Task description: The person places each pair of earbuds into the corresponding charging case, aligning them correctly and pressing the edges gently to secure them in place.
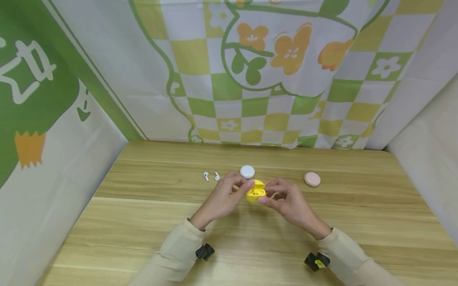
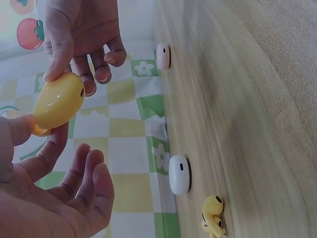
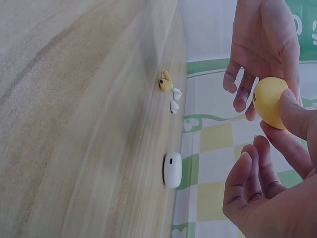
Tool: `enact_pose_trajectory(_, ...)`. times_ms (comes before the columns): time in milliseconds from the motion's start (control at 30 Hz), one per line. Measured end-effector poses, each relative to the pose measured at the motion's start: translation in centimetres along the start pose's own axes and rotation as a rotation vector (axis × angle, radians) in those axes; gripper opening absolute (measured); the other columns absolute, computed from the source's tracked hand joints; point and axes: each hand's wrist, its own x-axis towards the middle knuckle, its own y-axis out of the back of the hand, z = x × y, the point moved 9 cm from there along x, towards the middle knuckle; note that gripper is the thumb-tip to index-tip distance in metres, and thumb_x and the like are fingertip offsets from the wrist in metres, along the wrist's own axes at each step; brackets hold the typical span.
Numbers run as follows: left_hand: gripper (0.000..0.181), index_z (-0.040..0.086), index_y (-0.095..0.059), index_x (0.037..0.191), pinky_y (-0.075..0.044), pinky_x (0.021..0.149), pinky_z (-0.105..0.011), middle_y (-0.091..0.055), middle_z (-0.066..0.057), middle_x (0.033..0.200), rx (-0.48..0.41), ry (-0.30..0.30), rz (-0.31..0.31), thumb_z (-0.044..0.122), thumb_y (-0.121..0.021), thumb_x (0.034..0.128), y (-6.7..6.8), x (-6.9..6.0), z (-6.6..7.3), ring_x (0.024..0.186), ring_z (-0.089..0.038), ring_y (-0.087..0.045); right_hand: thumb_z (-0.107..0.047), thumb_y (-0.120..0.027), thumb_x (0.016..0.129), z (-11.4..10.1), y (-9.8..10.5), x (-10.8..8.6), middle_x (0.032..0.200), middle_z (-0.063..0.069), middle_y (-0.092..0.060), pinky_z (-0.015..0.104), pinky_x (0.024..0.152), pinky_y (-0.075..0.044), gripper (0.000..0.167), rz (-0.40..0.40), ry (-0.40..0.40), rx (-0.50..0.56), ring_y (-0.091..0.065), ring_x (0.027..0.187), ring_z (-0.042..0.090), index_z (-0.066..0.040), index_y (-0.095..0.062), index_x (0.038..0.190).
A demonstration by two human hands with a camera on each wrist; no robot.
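Observation:
Between both hands, above the table, is a yellow earbud case (image 1: pixel 255 197) with its lid raised. My left hand (image 1: pixel 225 194) pinches it at the lid side, thumb on the lid. My right hand (image 1: pixel 291 204) pinches the other side between thumb and fingers. In the left wrist view the yellow case (image 2: pixel 60 101) shows its smooth underside and a dark port. Yellow earbuds (image 2: pixel 213 215) lie on the table, also seen in the right wrist view; in the head view they are hidden. I cannot tell whether anything sits in the case's slots.
A white earbud case (image 1: pixel 247 172) stands just behind the hands. To the right is a pink case (image 1: pixel 312 179). Two white earbuds, a left one (image 1: pixel 206 176) and a right one (image 1: pixel 217 176), lie left of the white case. Patterned cloth (image 1: pixel 229 111) hangs behind the wooden table (image 1: pixel 143 222).

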Motion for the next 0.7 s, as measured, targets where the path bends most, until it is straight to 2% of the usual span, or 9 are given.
enact_pose_trajectory(433, 0.032, 0.012, -0.073, 0.099, -0.053, 0.083, -0.040, -0.061, -0.005, 0.110, 0.025, 0.032, -0.026, 0.037, -0.055, 0.1058, 0.1, -0.1, -0.4, 0.099, -0.022, -0.060, -0.003, -0.082, 0.085, 0.7, 0.0, -0.1, 0.101, 0.009, -0.065, 0.031, 0.076, -0.058, 0.017, 0.010, -0.057, 0.089, -0.062, 0.093, 0.026, -0.001, -0.079, 0.101)
enact_pose_trajectory(567, 0.031, 0.011, -0.073, 0.103, -0.052, 0.086, -0.042, -0.064, -0.003, 0.109, 0.027, 0.043, -0.013, 0.037, -0.056, 0.1055, 0.8, -0.2, -0.7, 0.100, -0.022, -0.060, -0.003, -0.082, 0.084, 0.7, 0.2, -0.1, 0.103, 0.010, -0.065, 0.032, 0.077, -0.058, 0.019, 0.021, -0.065, 0.087, -0.062, 0.093, 0.025, 0.000, -0.078, 0.102)
enact_pose_trajectory(700, 0.032, 0.009, -0.072, 0.110, -0.052, 0.088, -0.044, -0.065, -0.003, 0.111, 0.040, 0.075, 0.020, 0.037, -0.056, 0.1052, 2.0, -0.4, -1.5, 0.102, -0.023, -0.061, -0.003, -0.082, 0.084, 0.7, 0.3, -0.2, 0.105, 0.012, -0.065, 0.032, 0.077, -0.057, 0.020, 0.029, -0.064, 0.085, -0.062, 0.092, 0.023, 0.002, -0.078, 0.103)
